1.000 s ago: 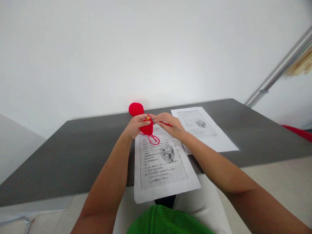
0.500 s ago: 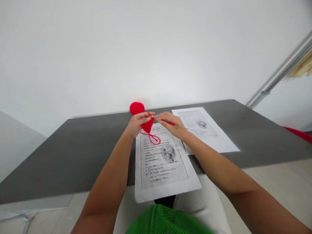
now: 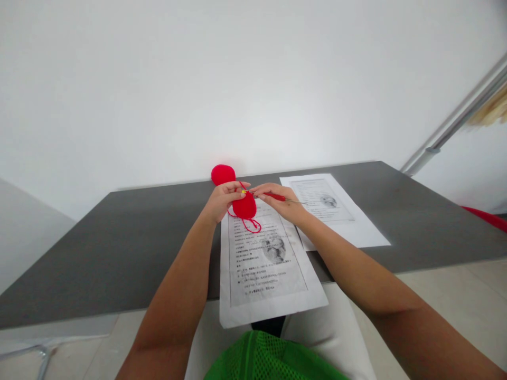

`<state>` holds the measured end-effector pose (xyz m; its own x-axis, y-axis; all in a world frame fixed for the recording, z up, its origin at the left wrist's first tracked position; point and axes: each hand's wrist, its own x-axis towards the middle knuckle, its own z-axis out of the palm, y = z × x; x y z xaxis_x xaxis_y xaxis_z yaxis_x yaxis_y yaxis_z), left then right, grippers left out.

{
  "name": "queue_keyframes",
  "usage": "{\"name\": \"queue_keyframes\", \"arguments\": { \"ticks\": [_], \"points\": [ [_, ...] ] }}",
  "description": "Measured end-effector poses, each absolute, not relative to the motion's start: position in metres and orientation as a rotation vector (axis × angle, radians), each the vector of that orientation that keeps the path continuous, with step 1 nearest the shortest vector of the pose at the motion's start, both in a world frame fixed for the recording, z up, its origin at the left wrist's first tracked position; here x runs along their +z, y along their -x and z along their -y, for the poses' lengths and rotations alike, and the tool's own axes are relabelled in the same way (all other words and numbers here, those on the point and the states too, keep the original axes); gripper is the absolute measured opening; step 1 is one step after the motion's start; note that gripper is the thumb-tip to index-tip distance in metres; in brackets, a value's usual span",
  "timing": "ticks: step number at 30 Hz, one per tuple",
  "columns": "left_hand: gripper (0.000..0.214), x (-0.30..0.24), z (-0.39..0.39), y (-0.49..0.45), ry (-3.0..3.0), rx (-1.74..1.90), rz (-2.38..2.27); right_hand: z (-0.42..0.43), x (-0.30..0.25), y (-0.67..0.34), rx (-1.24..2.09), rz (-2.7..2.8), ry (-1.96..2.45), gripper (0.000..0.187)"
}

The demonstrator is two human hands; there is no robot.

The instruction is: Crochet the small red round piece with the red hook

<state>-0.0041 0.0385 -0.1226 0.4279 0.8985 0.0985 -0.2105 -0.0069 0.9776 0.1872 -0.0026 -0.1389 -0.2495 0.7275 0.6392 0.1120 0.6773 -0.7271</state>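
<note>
My left hand (image 3: 222, 201) pinches the upper left edge of a small red crochet piece (image 3: 244, 207). A tiny yellow marker (image 3: 243, 191) shows at the piece's top edge, by my left fingertips. In my right hand (image 3: 282, 202), closed in a pencil-like grip, is a crochet hook (image 3: 276, 197) with a red handle. Its tip points left and meets the top of the piece. From the piece a loose red yarn tail (image 3: 252, 227) dangles in a loop over the printed sheet. Behind my left hand sits a ball of red yarn (image 3: 223, 174).
A printed sheet (image 3: 273, 306) lies under my hands and overhangs the front edge of the dark grey table (image 3: 99, 253). Another printed sheet (image 3: 340, 227) lies to the right. The white wall (image 3: 253, 95) rises behind, and a metal pole (image 3: 455, 132) leans at far right.
The crochet piece has turned to show more of its broad face, rounded instead of narrow. The yellow marker has shifted slightly left, and the hook's back end has swung a little.
</note>
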Motion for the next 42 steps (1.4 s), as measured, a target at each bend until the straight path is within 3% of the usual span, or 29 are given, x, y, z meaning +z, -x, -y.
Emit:
{"name": "queue_keyframes", "arguments": {
  "ticks": [15, 42],
  "points": [
    [0.032, -0.120, -0.039, 0.009, -1.424, 0.884, -0.781, 0.000, -0.134, -0.196, 1.165, 1.576, 0.586, 0.014],
    [0.039, -0.115, -0.033, 0.007, -1.426, 0.890, -0.698, -0.001, -0.132, -0.198, 1.130, 1.531, 0.544, 0.017]
  ]
}}
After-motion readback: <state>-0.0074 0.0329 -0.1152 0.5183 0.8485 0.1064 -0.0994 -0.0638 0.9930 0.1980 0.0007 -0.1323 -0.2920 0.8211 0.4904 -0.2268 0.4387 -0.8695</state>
